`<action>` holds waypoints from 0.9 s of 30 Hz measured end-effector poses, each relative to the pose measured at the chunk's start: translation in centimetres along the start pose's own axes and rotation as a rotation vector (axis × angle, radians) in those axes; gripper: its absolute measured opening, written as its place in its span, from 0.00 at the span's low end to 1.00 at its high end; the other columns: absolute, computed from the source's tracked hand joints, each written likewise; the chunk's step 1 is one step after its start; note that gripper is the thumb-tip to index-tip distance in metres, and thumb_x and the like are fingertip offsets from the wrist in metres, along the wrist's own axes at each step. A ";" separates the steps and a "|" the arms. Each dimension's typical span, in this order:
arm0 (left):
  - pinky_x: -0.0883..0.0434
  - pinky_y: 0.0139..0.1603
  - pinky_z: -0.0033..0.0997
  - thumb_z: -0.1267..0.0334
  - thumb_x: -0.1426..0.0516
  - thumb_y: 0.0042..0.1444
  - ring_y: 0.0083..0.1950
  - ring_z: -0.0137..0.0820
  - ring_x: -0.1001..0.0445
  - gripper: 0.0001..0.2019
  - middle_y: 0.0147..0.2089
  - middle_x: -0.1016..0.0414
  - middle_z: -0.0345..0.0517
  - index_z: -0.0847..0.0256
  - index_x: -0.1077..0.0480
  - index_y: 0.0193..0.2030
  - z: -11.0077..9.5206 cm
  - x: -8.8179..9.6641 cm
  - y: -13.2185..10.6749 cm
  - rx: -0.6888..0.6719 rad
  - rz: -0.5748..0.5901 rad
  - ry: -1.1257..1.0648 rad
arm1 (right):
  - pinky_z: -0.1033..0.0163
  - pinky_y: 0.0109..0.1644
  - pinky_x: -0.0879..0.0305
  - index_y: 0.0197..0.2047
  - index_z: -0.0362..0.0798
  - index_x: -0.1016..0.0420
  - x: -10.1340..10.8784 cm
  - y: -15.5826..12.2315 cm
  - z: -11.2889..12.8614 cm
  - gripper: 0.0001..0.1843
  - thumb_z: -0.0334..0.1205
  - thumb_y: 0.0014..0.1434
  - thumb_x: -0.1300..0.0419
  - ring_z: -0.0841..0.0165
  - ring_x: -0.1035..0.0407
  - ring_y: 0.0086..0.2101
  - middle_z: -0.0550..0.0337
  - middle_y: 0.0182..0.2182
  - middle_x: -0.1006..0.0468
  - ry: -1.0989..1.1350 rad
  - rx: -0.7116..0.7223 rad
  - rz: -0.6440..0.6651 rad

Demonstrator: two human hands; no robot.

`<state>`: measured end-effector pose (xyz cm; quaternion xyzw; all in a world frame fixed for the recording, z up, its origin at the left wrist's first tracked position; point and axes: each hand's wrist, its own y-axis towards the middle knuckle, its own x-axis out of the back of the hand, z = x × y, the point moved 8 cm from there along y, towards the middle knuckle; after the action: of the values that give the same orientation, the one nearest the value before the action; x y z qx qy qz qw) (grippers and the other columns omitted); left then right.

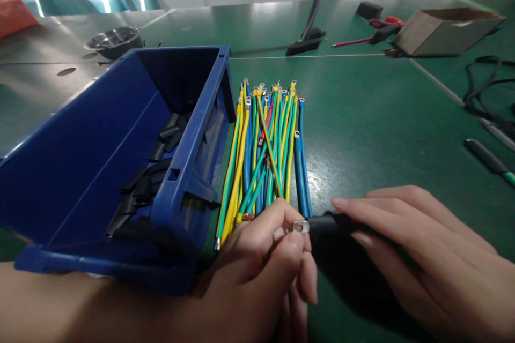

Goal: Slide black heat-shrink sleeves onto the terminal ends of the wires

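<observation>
Between thumb and forefinger, my left hand [277, 257] pinches a silver ring cable lug [301, 226] whose flat end with its hole shows. A black heat-shrink tube [324, 225] sits right behind the lug, and the fingers of my right hand [418, 246] are closed on the tube's other end. The cable inside is hidden by the tube and my fingers. Just beyond my left hand lies a bundle of cables [243, 161], yellow, green, blue and a red one, with metal lugs on their ends.
A blue plastic bin [96, 102] at the left holds several black tube pieces [142, 185]. Farther back are a metal bowl [115, 40], a black stand [308, 45] and a cardboard box [438, 35]. Black cords [483, 86] and a dark-handled tool [486, 155] lie at the right.
</observation>
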<state>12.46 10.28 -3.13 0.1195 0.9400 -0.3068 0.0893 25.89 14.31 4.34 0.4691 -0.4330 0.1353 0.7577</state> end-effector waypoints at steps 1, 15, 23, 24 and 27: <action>0.33 0.23 0.22 0.49 0.50 0.70 0.21 0.28 0.30 0.18 0.22 0.27 0.39 0.57 0.32 0.33 0.0 0.0 0.0 -0.001 0.001 0.007 | 0.62 0.36 0.31 0.50 0.45 0.26 -0.1 -0.1 0.0 0.10 0.31 0.68 0.46 0.67 0.27 0.34 0.57 0.33 0.20 0.023 0.004 0.010; 0.26 0.44 0.26 0.44 0.52 0.70 0.43 0.35 0.22 0.19 0.31 0.22 0.43 0.55 0.28 0.40 -0.3 1.0 -0.3 -0.070 -0.095 0.265 | 0.66 0.37 0.34 0.46 0.43 0.24 -0.4 -0.2 -0.1 0.06 0.30 0.66 0.40 0.71 0.29 0.34 0.59 0.33 0.20 0.083 0.006 -0.003; 0.36 0.18 0.21 0.42 0.53 0.69 0.19 0.26 0.32 0.19 0.25 0.27 0.38 0.55 0.36 0.38 -0.4 -0.3 0.7 -0.090 0.069 0.142 | 0.67 0.39 0.33 0.47 0.43 0.26 -1.0 -0.2 -0.3 0.06 0.31 0.67 0.41 0.72 0.29 0.34 0.59 0.34 0.20 0.097 0.020 0.055; 0.36 0.18 0.21 0.42 0.54 0.69 0.18 0.26 0.32 0.20 0.25 0.27 0.38 0.55 0.37 0.39 -0.1 -0.4 0.8 -0.081 0.085 0.135 | 0.67 0.39 0.33 0.48 0.43 0.26 -0.9 -0.2 -0.3 0.07 0.30 0.67 0.41 0.72 0.29 0.35 0.59 0.34 0.20 0.100 0.022 0.054; 0.36 0.19 0.20 0.43 0.55 0.70 0.18 0.25 0.32 0.19 0.24 0.28 0.38 0.56 0.39 0.39 0.3 -0.6 0.9 -0.070 0.101 0.141 | 0.68 0.39 0.34 0.48 0.42 0.25 -0.8 -0.3 -0.3 0.07 0.30 0.67 0.41 0.73 0.31 0.36 0.61 0.35 0.20 0.087 0.032 0.048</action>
<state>13.33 10.73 -3.73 0.1851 0.9469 -0.2595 0.0425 25.76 14.53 3.49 0.4644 -0.4085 0.1809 0.7647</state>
